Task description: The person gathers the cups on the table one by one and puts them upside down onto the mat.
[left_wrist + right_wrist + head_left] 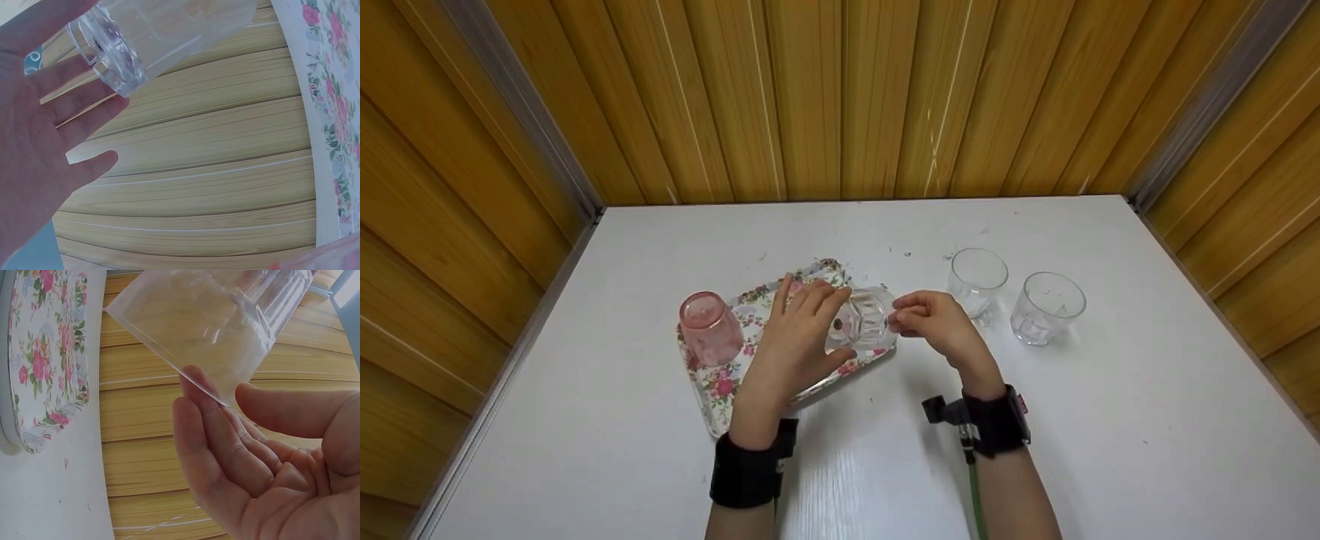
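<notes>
Clear glass (873, 319) held sideways between both hands

Right hand (943, 328) pinches rim; left hand (795, 337) spread round base, can't tell if gripping, probably steadying that end; glass above floral tray's (723, 387) right end; upturned pink cup (710, 331) on tray; two upright glasses (977, 279) (1039, 319) further right.

The clear tumbler (873, 319) you're holding looks like glass, smooth and shiny, with moulded facets near its base that catch the light. The rightmost tumbler (1048, 307) and the neighbouring tumbler (977, 285) share that transparent, glossy look. Your pink tumbler (711, 334) is translucent and glossy; whether glass or plastic, you can't tell. The flower-patterned tray (706, 397) has a hard, smooth face with a soft sheen, much like plastic. Your white worktop (1132, 450) is smooth and faintly glossy, the wall panels (877, 97) wear a shiny wood-grain finish, and your left wrist strap (742, 474) looks like matt cloth.
</notes>
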`<state>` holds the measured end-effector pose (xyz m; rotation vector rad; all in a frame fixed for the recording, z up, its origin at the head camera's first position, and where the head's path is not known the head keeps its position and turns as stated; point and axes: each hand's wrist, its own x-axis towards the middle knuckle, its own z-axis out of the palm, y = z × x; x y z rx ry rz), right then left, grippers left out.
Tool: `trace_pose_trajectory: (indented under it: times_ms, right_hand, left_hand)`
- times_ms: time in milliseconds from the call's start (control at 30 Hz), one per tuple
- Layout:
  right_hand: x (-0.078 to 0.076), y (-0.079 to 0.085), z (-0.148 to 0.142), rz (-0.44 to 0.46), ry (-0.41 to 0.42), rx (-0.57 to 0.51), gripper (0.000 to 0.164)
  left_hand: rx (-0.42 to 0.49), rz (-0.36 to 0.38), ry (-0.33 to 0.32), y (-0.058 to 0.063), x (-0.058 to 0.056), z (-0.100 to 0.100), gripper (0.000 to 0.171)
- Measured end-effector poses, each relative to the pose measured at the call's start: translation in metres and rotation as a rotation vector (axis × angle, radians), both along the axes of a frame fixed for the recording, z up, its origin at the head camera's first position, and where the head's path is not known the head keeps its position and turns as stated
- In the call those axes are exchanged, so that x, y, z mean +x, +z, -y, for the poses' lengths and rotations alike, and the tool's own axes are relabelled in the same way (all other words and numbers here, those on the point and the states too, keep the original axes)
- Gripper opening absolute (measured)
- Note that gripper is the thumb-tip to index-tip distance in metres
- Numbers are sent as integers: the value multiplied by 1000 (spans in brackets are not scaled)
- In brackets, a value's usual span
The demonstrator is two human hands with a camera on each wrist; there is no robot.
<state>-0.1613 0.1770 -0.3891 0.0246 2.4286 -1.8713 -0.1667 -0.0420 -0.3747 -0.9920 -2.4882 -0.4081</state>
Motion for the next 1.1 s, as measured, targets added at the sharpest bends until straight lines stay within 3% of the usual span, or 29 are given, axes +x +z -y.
trace_pose_trajectory:
  times_ms: [1100]
  right_hand:
    - [-1,-2,2,7,26,38,25]
  left_hand:
    - [-4,10,-10,4,4,-1,72]
